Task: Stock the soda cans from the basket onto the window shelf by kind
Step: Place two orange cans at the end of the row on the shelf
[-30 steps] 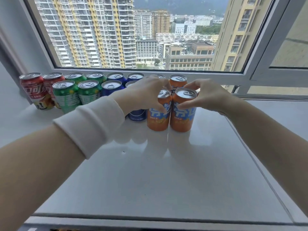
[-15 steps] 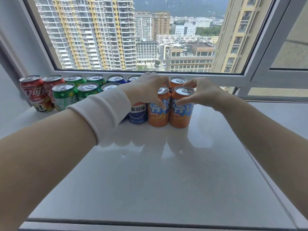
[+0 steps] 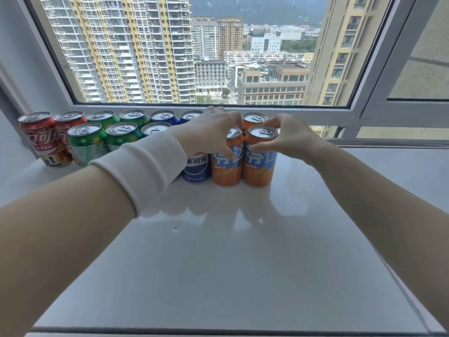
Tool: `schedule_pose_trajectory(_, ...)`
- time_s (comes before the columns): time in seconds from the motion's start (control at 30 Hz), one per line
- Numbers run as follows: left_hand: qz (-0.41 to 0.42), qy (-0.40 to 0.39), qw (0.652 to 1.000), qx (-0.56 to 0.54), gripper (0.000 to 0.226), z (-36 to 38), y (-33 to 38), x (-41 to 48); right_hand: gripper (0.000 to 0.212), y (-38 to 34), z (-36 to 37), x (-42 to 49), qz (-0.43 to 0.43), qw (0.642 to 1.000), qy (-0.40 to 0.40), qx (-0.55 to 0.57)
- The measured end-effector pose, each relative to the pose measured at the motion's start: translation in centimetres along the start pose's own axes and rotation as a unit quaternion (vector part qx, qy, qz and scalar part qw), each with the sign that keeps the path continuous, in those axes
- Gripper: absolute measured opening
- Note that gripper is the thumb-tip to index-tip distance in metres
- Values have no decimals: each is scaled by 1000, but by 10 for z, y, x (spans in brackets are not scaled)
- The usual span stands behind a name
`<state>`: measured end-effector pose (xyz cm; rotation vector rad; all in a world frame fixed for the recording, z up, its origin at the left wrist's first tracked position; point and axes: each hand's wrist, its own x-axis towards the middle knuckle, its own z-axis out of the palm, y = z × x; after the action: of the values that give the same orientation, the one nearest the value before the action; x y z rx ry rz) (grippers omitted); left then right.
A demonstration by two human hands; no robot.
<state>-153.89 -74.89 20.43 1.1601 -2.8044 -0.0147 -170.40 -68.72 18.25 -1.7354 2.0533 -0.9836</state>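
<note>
Orange cans: front pair at frame centre, standing upright and touching on the white shelf (image 3: 243, 251); left hand (image 3: 209, 132) curls its fingers around the left can (image 3: 226, 164), right hand (image 3: 289, 139) pinches the right can (image 3: 260, 161) near its rim. A third orange can (image 3: 254, 117) stands behind. Leftward along the window (image 3: 194, 57): blue cans (image 3: 196, 169), green cans (image 3: 87, 142), red cans (image 3: 38, 135), upright in rows.

Cans: two red (image 3: 36, 137), four green (image 3: 87, 142), four blue (image 3: 196, 166), three orange (image 3: 258, 164).

Both my arms reach toward twelve o'clock; my left hand (image 3: 209, 132) and right hand (image 3: 289, 139) curl, fingers pinched downward.
</note>
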Motion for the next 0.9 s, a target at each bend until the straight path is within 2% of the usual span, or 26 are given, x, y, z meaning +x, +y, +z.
schedule_pose_trajectory(0.27,-5,-2,1000,-1,74,0,2,-2,74,1,4,-2,-11,1000,19,-14)
schedule_pose_trajectory(0.43,-3,17,1000,-15,78,3,1,-9,85,7,6,-8,-10,999,30,-25)
schedule_pose_trajectory(0.6,-5,35,999,-23,72,4,0,-12,73,14,12,-16,9,999,42,29)
schedule_pose_trajectory(0.9,-6,23,999,-27,75,2,1,-10,65,15,14,-15,24,995,38,84)
